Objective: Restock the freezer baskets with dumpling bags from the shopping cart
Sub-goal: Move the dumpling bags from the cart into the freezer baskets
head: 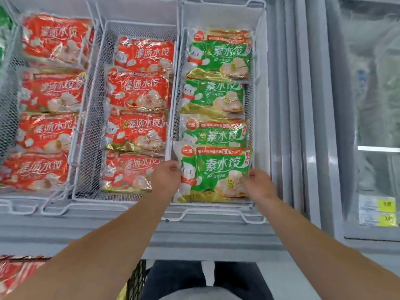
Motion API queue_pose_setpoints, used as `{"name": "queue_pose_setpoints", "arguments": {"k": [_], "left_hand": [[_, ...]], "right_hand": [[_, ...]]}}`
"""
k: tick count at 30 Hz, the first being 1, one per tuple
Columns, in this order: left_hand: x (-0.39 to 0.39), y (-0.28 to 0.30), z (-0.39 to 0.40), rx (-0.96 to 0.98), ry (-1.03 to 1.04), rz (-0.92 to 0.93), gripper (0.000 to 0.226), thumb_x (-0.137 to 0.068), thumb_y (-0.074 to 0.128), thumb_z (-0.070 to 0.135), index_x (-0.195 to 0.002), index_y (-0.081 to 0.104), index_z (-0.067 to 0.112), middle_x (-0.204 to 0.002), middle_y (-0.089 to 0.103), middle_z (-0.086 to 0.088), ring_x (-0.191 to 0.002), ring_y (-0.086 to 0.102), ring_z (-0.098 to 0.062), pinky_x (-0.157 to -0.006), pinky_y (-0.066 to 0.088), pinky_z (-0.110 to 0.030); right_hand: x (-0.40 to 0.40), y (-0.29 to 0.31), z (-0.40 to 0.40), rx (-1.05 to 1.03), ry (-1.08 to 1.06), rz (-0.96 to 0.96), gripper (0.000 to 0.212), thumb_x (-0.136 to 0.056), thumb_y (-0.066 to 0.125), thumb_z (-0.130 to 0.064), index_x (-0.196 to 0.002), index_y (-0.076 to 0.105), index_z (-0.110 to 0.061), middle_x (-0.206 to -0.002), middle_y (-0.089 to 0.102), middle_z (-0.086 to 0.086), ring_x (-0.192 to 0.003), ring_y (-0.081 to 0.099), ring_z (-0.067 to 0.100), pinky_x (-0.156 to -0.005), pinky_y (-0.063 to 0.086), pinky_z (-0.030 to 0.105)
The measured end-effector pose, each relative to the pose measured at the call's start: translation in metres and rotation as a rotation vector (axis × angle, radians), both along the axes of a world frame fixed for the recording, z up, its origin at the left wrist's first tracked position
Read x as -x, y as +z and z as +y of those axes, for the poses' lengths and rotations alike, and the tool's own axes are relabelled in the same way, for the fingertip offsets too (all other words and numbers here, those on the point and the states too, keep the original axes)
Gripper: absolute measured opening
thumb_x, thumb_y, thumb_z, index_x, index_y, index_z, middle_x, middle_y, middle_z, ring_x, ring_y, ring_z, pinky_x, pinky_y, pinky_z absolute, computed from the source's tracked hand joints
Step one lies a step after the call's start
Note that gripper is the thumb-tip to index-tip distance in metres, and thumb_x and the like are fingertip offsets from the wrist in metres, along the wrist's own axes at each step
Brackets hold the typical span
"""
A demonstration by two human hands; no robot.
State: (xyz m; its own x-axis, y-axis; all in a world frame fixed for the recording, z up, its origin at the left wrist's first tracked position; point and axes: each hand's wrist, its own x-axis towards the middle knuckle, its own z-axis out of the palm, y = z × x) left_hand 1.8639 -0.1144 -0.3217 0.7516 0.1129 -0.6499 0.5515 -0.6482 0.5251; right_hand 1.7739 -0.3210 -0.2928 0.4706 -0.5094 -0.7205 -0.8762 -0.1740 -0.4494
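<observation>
So the big thing here is the open chest freezer (216, 237), white frame, with three white wire baskets sitting side by side in it. To the right of it there's a glass door (368, 105) of another freezer unit, frosted over, with yellow price tags (387, 211) low down.

The right basket (258, 40) holds green dumpling bags stacked in a row, each overlapping the next one toward the front. The middle basket (138, 27) has a row of four red dumpling bags (140, 89), and the left basket (8, 100) has more red bags (52, 92) lined up the same way.

Down in the bottom left corner you can just see the black mesh of the shopping cart (135, 278) with some red bags (13, 276) still in it.

The bag being handled is the front green bag (216, 172), lying at the near end of the right basket, overlapping the green bag (216, 133) behind it. The left hand (165, 177) has its fingers curled around the bag's left edge, and the right hand (256, 182) grips the right edge with the thumb on top of the plastic. Both arms reach in over the freezer's front rim.
</observation>
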Motion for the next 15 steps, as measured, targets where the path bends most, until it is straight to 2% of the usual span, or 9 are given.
{"name": "queue_pose_setpoints", "arguments": {"k": [2, 4, 6, 7, 8, 11, 13, 15], "left_hand": [[0.002, -0.004, -0.002, -0.039, -0.066, 0.011, 0.027, -0.094, 0.057, 0.006, -0.116, 0.071, 0.012, -0.111, 0.071, -0.005, -0.095, 0.067, -0.029, -0.087, 0.056, -0.037], [0.006, -0.008, -0.002, -0.146, -0.283, 0.024, 0.026, -0.094, 0.052, 0.006, -0.116, 0.066, 0.011, -0.109, 0.066, -0.001, -0.093, 0.064, -0.028, -0.081, 0.053, -0.034], [0.011, -0.012, -0.001, -0.209, -0.487, -0.019, 0.034, -0.090, 0.058, 0.008, -0.124, 0.056, 0.009, -0.116, 0.064, -0.007, -0.101, 0.062, -0.027, -0.082, 0.050, -0.035], [0.013, -0.017, -0.001, -0.220, -0.565, -0.062, 0.046, -0.088, 0.063, 0.010, -0.133, 0.051, 0.010, -0.123, 0.061, -0.010, -0.109, 0.060, -0.029, -0.088, 0.051, -0.038], [0.014, -0.020, -0.002, -0.227, -0.641, -0.098, 0.059, -0.087, 0.066, 0.013, -0.141, 0.044, 0.012, -0.133, 0.054, -0.011, -0.119, 0.056, -0.031, -0.095, 0.049, -0.041], [0.010, -0.029, -0.009, -0.233, -0.898, -0.100, 0.078, -0.091, 0.063, 0.020, -0.156, 0.020, 0.020, -0.161, 0.019, -0.014, -0.145, 0.025, -0.038, -0.118, 0.028, -0.047], [0.007, -0.036, -0.013, -0.228, -1.011, 0.003, 0.081, -0.095, 0.058, 0.025, -0.158, 0.008, 0.024, -0.165, 0.001, -0.014, -0.150, 0.007, -0.041, -0.122, 0.014, -0.049], [0.005, -0.044, -0.013, -0.226, -1.065, 0.078, 0.082, -0.097, 0.056, 0.026, -0.158, 0.003, 0.023, -0.165, -0.008, -0.014, -0.150, -0.002, -0.042, -0.121, 0.007, -0.048]], "right_hand": [[0.003, -0.006, -0.002, -0.016, 0.071, 0.057, 0.015, -0.090, 0.060, -0.014, -0.104, 0.065, -0.014, -0.099, 0.071, 0.003, -0.076, 0.061, 0.011, -0.055, 0.043, 0.022], [0.004, -0.009, -0.001, -0.033, 0.201, 0.131, 0.024, -0.084, 0.067, -0.026, -0.105, 0.064, -0.014, -0.103, 0.069, 0.003, -0.090, 0.064, 0.019, -0.070, 0.051, 0.027], [0.004, -0.012, 0.001, 0.052, 0.369, 0.157, 0.063, -0.067, 0.074, -0.051, -0.115, 0.059, -0.014, -0.111, 0.064, 0.005, -0.105, 0.060, 0.024, -0.088, 0.052, 0.034], [0.003, -0.013, 0.001, 0.112, 0.445, 0.135, 0.083, -0.061, 0.072, -0.059, -0.127, 0.053, -0.013, -0.120, 0.059, 0.007, -0.113, 0.056, 0.026, -0.094, 0.050, 0.037], [0.001, -0.013, 0.002, 0.148, 0.516, 0.103, 0.094, -0.062, 0.071, -0.059, -0.139, 0.043, -0.013, -0.132, 0.052, 0.010, -0.121, 0.051, 0.028, -0.098, 0.048, 0.039], [-0.010, -0.022, -0.001, 0.133, 0.727, 0.040, 0.091, -0.082, 0.070, -0.037, -0.156, 0.020, -0.017, -0.161, 0.017, 0.011, -0.145, 0.027, 0.031, -0.116, 0.032, 0.040], [-0.014, -0.035, -0.005, 0.084, 0.833, 0.123, 0.091, -0.087, 0.067, -0.040, -0.158, 0.014, -0.019, -0.165, 0.001, 0.006, -0.151, 0.015, 0.029, -0.121, 0.022, 0.039], [-0.013, -0.047, -0.006, 0.045, 0.894, 0.217, 0.088, -0.091, 0.062, -0.043, -0.158, 0.011, -0.017, -0.165, -0.007, 0.003, -0.151, 0.011, 0.030, -0.123, 0.018, 0.039]]}}
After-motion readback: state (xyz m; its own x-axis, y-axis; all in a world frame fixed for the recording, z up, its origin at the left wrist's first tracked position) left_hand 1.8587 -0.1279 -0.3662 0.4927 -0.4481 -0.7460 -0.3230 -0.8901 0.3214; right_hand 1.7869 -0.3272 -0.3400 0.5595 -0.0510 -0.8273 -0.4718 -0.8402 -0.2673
